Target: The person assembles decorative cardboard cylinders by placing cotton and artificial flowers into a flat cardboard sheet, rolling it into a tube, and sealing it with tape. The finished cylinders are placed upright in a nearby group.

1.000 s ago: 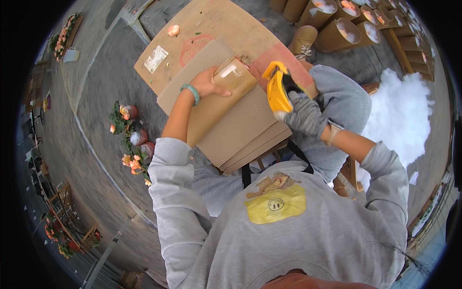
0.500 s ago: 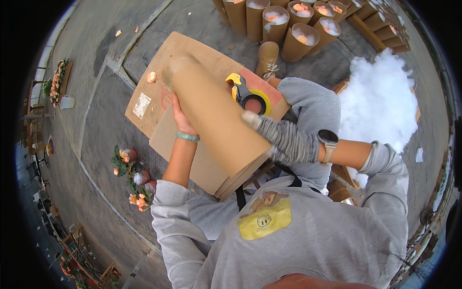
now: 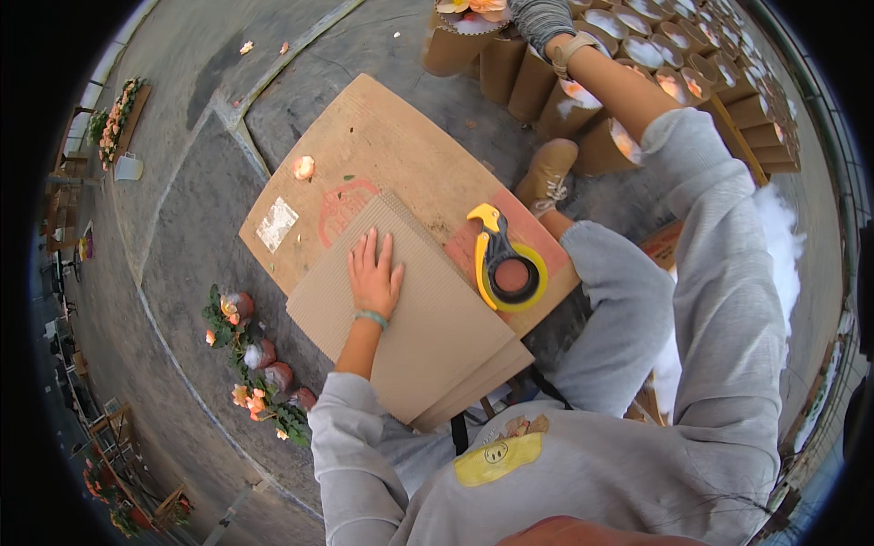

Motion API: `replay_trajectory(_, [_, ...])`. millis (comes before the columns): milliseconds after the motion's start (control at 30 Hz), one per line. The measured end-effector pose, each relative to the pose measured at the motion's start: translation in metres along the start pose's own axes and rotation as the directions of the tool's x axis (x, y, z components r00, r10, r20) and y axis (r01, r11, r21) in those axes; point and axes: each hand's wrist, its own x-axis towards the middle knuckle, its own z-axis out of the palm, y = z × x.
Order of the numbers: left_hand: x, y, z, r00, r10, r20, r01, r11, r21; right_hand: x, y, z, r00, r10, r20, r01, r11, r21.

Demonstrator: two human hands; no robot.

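Observation:
My left hand (image 3: pixel 373 278) lies flat, fingers spread, on a stack of corrugated cardboard sheets (image 3: pixel 428 337). The stack rests on a worn cardboard box (image 3: pixel 401 136) in front of me. My right hand (image 3: pixel 543 20), in a grey striped glove, reaches out to the top edge of the view. It grips the rim side of a brown cardboard tube (image 3: pixel 458 50) with peach flowers at its mouth; the fingertips are partly out of view. A yellow and black tape dispenser (image 3: pixel 508 268) lies on the box, right of the sheets. A loose peach blossom (image 3: pixel 303 167) lies on its far left part.
Many upright cardboard tubes (image 3: pixel 605 150) with white fluff and flowers stand at the far right. White fluffy stuffing (image 3: pixel 781 246) is partly hidden behind my right arm. Potted begonia-like plants (image 3: pixel 259 355) lie on the ground at left. My shoe (image 3: pixel 548 175) stands beside the box.
The wrapped tube held in both hands over the box has gone to the far side with my right hand. My left hand has let go and come down on the sheets.

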Motion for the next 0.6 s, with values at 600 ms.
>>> replay_trajectory(600, [-0.007, -0.004, 0.005, 1.0, -0.019, -0.012, 0.017, 0.995, -0.096, 0.045, -0.054, 0.072, 0.986, 0.114, 0.119, -0.12, 0.992, 0.045])
